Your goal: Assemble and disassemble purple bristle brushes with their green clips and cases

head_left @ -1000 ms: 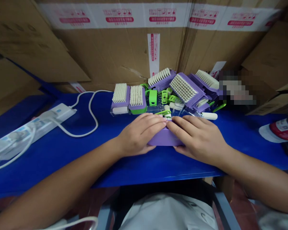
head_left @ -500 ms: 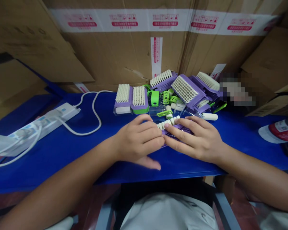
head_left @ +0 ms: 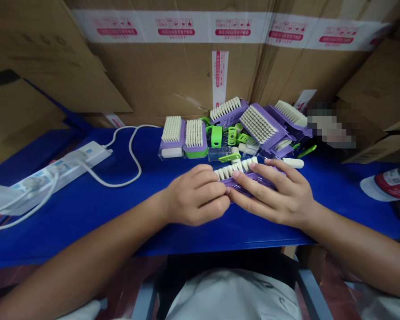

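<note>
A purple brush head [head_left: 250,182] with white bristle tufts is held between my two hands just above the blue table, its bristles facing away from me. My left hand [head_left: 198,195] has curled fingers closed at its left end; the fingertips and thumb are hidden. Across its right side lies my right hand [head_left: 278,191], gripping it, with fingertips at the bristles and near edge. Just beyond are more purple brushes [head_left: 258,124], bright green plastic parts [head_left: 216,136] and a white rounded handle piece [head_left: 292,163].
A white power strip [head_left: 58,175] with plugs and a looping white cable [head_left: 132,153] lies at left. Cardboard boxes [head_left: 173,75] wall off the back of the blue table [head_left: 146,222]. A red-labelled bottle [head_left: 390,182] lies at the right.
My left thumb, stretched out below the hand earlier, has tucked in out of sight. More of the brush head's bristles and purple side now show between my hands.
</note>
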`<state>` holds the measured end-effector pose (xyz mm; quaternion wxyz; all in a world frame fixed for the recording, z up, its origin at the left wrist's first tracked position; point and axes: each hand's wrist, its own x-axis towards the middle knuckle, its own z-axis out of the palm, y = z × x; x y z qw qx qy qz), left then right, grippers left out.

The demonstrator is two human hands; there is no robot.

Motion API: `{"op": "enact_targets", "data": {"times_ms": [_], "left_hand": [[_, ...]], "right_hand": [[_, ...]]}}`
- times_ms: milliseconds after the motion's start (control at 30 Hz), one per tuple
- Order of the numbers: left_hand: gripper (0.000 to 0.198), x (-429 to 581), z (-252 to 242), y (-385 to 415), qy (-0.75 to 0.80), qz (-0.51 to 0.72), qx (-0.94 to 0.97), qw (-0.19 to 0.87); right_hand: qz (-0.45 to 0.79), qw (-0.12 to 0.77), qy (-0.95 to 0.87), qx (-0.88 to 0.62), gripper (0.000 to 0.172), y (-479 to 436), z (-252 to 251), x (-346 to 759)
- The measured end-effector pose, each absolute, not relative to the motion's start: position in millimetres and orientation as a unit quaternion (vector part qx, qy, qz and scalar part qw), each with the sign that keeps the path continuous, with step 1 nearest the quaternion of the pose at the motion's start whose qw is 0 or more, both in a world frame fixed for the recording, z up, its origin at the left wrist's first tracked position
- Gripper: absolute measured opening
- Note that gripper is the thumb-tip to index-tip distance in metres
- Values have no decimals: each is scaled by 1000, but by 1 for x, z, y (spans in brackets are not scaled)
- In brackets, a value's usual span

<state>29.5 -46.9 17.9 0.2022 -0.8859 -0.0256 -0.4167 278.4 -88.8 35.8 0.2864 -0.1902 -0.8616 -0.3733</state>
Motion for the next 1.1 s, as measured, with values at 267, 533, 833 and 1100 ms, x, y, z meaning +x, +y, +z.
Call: {"op": "enact_targets", "data": {"times_ms": [267, 533, 833, 1100], "left_hand": [[11, 23, 15, -44, -32, -430, -875, 221], [54, 19, 4, -33, -163, -457, -873, 56], [34, 21, 8, -27, -99, -396, -907, 103], [25, 20, 21, -38, -88, -415, -898, 120]], "right_hand": [[-253, 339, -880, -215, 28, -83, 29, 287], [-91, 414, -871, -248, 46, -70, 21, 288], [-87, 405, -874, -254, 43, -69, 19, 288], [-15, 428, -870, -246, 39, -72, 28, 288]]}}
